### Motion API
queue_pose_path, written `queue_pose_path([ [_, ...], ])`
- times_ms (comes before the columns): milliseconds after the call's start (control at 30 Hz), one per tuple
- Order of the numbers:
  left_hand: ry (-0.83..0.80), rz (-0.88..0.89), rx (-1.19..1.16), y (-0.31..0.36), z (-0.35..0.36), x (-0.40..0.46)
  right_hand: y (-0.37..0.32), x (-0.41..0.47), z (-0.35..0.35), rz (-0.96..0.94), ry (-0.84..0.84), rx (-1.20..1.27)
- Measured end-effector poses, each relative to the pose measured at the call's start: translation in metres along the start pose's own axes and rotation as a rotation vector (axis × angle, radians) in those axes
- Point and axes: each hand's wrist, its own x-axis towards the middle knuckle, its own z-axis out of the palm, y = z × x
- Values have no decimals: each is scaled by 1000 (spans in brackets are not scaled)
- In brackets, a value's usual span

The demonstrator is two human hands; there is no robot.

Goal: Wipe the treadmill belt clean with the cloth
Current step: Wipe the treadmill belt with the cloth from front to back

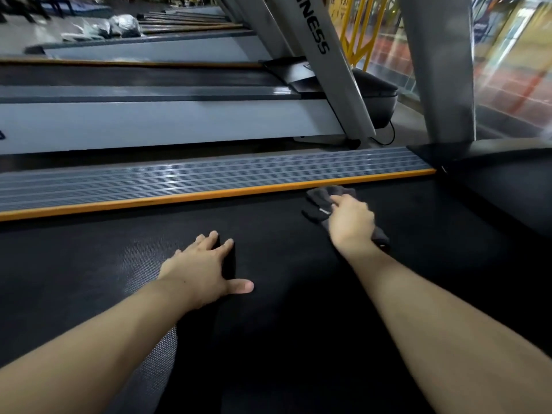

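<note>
The black treadmill belt (pixel 283 309) fills the lower half of the view. A dark grey cloth (pixel 321 201) lies crumpled on the belt near the orange strip of the side rail. My right hand (pixel 351 222) lies on top of the cloth and presses it onto the belt, one finger stretched forward over it; part of the cloth shows behind the wrist. My left hand (pixel 203 267) rests flat on the belt with fingers spread and the thumb out to the right, holding nothing.
A ribbed grey side rail (pixel 209 177) with an orange edge runs along the belt's far side. A grey upright post (pixel 439 70) rises at the right. Another treadmill (pixel 164 121) stands parallel beyond, its slanted post (pixel 322 55) lettered. Glass wall at far right.
</note>
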Motion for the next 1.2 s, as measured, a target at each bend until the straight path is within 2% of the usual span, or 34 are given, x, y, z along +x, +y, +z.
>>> queue_pose_path([
  [67, -10, -6, 5, 1, -1, 1, -40, -19, 15, -147, -3, -7],
  [167, -30, 2, 18, 2, -2, 2, -97, -53, 32, -450, -165, 40],
  [267, -56, -4, 28, 3, -2, 2, -93, -42, 23, -618, -267, 103],
  [333, -62, -10, 30, 3, -4, 1, -53, -13, 10, -524, -259, 43],
  [433, -67, -8, 48, 4, -3, 3, 20, 28, -14, -110, -120, -21],
  [500, -67, -4, 67, 3, -4, 4, 26, 24, -15, 19, -38, -30],
  [567, -65, -5, 69, 3, -4, 4, -6, 1, -4, -14, 5, -22],
  [633, -62, -4, 65, 3, -3, 5, -49, -24, 13, -156, -18, 10],
  [733, -68, 3, 42, 1, 0, 6, -91, -52, 25, -493, -212, 37],
  [800, -70, 0, 33, 0, 1, 7, -76, -38, 19, -592, -261, 59],
  [867, -70, -1, 39, 1, 1, 8, -35, -8, 8, -453, -202, 0],
  [967, -65, 4, 47, 2, 0, 8, 37, 24, -14, -15, -44, -3],
  [1000, -62, 6, 51, 1, 0, 8, 42, 21, -17, 47, -4, 20],
  [1067, -67, 8, 52, 1, 0, 8, 23, 4, -10, 63, 29, 12],
  [1200, -61, 2, 54, 1, 1, 9, -52, -49, 21, -155, -63, 57],
])
